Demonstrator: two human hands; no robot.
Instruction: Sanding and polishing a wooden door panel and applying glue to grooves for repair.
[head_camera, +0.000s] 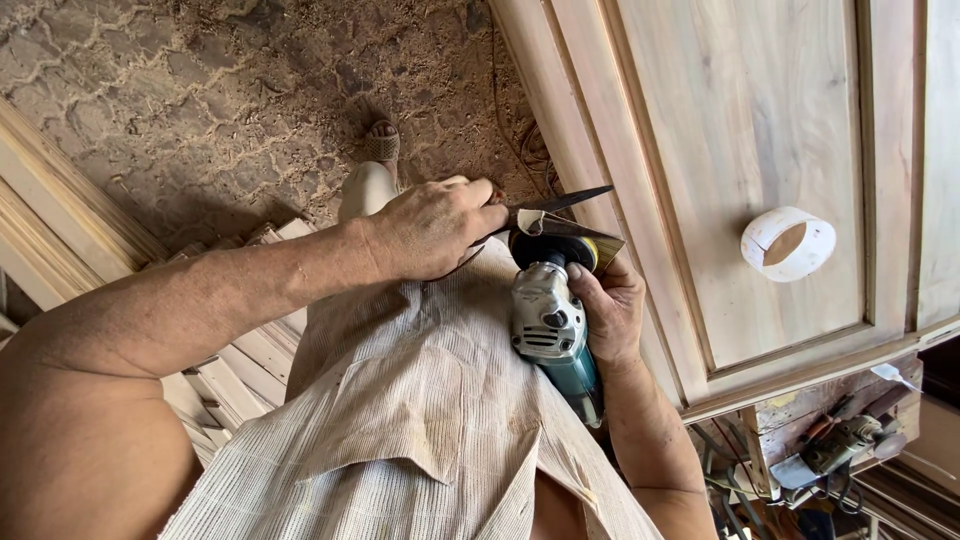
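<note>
Angle grinder (548, 325) held upright against the shirt front, just off the edge of the door (740, 150); grey head up, teal body pointing down; dark disc at its top with a sheet of sandpaper (560, 228) folded over it. Right hand (612, 312) clenched round the grinder's head, thumb up near the disc. Left hand (432, 228) reaching across, grip closed on scissors (555, 202), blades open and lying at the sandpaper's upper edge. Beside the hands, a pale panelled wooden door lying flat as a desk; roll of tape (788, 243) resting on its sunken panel, well apart from the grinder. Below the door's lower corner, a clutter of tools (835, 445). Underfoot, a dusty floor (200, 100) strewn with sawdust; sandalled foot (381, 143) on it; stacked timber strips (240, 360) at the left.
</note>
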